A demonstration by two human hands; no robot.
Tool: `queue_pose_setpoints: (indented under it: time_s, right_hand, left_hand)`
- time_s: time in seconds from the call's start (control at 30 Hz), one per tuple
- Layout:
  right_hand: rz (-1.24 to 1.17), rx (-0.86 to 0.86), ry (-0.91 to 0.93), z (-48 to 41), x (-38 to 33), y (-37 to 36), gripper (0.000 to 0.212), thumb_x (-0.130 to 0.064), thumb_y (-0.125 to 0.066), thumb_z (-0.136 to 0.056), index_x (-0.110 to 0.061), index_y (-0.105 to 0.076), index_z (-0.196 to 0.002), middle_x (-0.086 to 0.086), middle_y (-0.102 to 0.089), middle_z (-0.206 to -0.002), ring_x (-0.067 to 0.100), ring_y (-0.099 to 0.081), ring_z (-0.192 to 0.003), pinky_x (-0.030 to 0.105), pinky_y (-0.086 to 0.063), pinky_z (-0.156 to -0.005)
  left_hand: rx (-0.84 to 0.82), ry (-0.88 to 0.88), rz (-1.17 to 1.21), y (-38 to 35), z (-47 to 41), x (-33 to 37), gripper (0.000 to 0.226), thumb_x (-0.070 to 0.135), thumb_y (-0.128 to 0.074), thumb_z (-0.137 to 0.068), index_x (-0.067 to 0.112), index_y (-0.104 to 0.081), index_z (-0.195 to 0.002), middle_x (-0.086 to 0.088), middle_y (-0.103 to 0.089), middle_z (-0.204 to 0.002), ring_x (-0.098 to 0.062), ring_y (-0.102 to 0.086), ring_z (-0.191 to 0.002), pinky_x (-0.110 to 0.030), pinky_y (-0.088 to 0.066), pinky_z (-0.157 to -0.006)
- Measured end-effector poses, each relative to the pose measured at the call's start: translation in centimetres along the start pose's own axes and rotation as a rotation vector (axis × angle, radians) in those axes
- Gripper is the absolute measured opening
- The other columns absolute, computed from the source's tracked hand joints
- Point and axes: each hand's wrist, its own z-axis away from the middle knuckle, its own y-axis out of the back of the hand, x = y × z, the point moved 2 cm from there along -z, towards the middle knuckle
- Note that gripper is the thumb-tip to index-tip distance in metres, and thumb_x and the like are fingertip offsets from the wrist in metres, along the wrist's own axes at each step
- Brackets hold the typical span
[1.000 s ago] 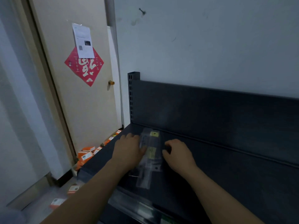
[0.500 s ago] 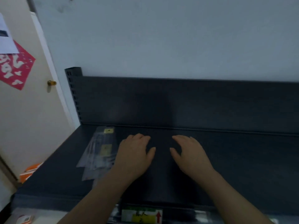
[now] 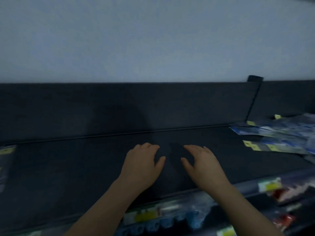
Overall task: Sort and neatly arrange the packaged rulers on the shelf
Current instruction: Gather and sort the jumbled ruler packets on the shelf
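On the shelf, middle: my left hand [image 3: 142,166] and my right hand [image 3: 203,165] are side by side over the dark shelf [image 3: 68,167], palms down, thumbs pointing at each other, with a shadow in the gap between them.
Fingers, left: loosely bent [image 3: 150,147] and close together, gripping nothing.
Fingers, right: nearly straight [image 3: 196,149] and a little spread, gripping nothing.
Contact: I cannot tell whether my palms rest on the shelf or hang just above it.
Packaged rulers: a loose, overlapping pile of blue-printed packaged rulers [image 3: 286,133] lies flat at the far right of the shelf, well apart from my right hand; small yellow tabs [image 3: 254,147] show on the ends nearest me. The print is too blurred to read.
Far left edge: clear packets [image 3: 6,160] with a yellow tab lie flat, cut off by the frame, well apart from my left hand.
Behind: a dark back panel [image 3: 119,108] under a pale wall [image 3: 153,40], and an upright post [image 3: 254,97] beside the pile.
Below: a lower shelf [image 3: 247,189] carries a yellow price label [image 3: 146,216] on its front and blurred red packets [image 3: 286,191] at the right.
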Motion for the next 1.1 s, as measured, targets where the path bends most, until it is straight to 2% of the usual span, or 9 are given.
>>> queue_pose_setpoints:
  time_s: [0.2, 0.33, 0.47, 0.63, 0.83, 0.97, 1.1]
  right_hand:
    - [0.094, -0.015, -0.114, 1.9, 11.3, 4.9, 0.049, -0.037, -0.048, -0.096, -0.019, -0.042, -0.142, -0.006, -0.046, -0.144, 0.009, -0.041, -0.132, 0.028, -0.013, -0.117]
    - [0.122, -0.013, -0.189, 2.6, 17.5, 7.0, 0.048, -0.036, -0.049, -0.095, -0.019, -0.045, -0.14, -0.004, -0.049, -0.142, 0.012, -0.042, -0.131, 0.03, -0.022, -0.116]
    - [0.141, -0.017, -0.249, 2.0, 22.8, 8.7, 0.045, -0.034, -0.048, -0.096, -0.02, -0.046, -0.138, -0.005, -0.053, -0.137, 0.014, -0.046, -0.126, 0.029, -0.026, -0.112]
    - [0.158, -0.023, -0.362, 0.8, 28.7, 9.9, 0.045, -0.034, -0.047, -0.096, -0.019, -0.045, -0.139, -0.002, -0.05, -0.141, 0.015, -0.044, -0.129, 0.036, -0.023, -0.116]
    - [0.132, -0.011, -0.518, 0.2, 35.8, 12.3, 0.044, -0.026, -0.049, -0.096, -0.016, -0.046, -0.139, 0.001, -0.049, -0.142, 0.018, -0.043, -0.13, 0.037, -0.027, -0.114]
    - [0.111, -0.012, -0.557, 0.3, 40.0, 12.7, 0.04, -0.024, -0.05, -0.096, -0.016, -0.051, -0.135, 0.002, -0.053, -0.138, 0.021, -0.046, -0.127, 0.039, -0.028, -0.113]
    - [0.121, -0.093, -0.506, -0.4, 43.7, 12.7, 0.038, -0.025, -0.048, -0.097, -0.017, -0.052, -0.134, 0.001, -0.053, -0.138, 0.021, -0.049, -0.124, 0.038, -0.032, -0.109]
  left_hand:
    - [-0.021, -0.08, 0.072, -5.0, -4.7, 10.4, 0.045, 0.047, -0.04, -0.097, 0.024, -0.05, -0.135, 0.005, -0.056, -0.13, -0.016, -0.051, -0.113, -0.031, -0.042, -0.096]
    - [-0.09, -0.128, 0.092, -8.4, -7.8, 15.4, 0.049, 0.047, -0.038, -0.098, 0.023, -0.044, -0.14, 0.004, -0.054, -0.133, -0.017, -0.051, -0.115, -0.032, -0.042, -0.097]
    - [-0.12, -0.169, 0.101, -10.8, -12.0, 19.4, 0.047, 0.045, -0.039, -0.098, 0.022, -0.046, -0.138, 0.003, -0.057, -0.126, -0.017, -0.051, -0.113, -0.033, -0.042, -0.095]
    - [-0.152, -0.224, 0.095, -14.1, -17.0, 23.1, 0.037, 0.042, -0.044, -0.096, 0.019, -0.059, -0.121, 0.002, -0.06, -0.11, -0.018, -0.053, -0.101, -0.036, -0.046, -0.087]
    - [-0.305, -0.278, 0.115, -19.5, -22.0, 28.2, 0.033, 0.041, -0.05, -0.093, 0.019, -0.06, -0.115, -0.001, -0.06, -0.108, -0.02, -0.053, -0.1, -0.034, -0.046, -0.083]
    - [-0.419, -0.303, 0.126, -22.7, -24.0, 31.5, 0.033, 0.047, -0.055, -0.089, 0.019, -0.06, -0.106, -0.003, -0.056, -0.107, -0.022, -0.052, -0.102, -0.038, -0.047, -0.086]
    - [-0.488, -0.282, 0.056, -24.9, -25.5, 33.8, 0.044, 0.05, -0.057, -0.088, 0.022, -0.054, -0.121, -0.003, -0.048, -0.122, -0.024, -0.045, -0.115, -0.039, -0.043, -0.096]
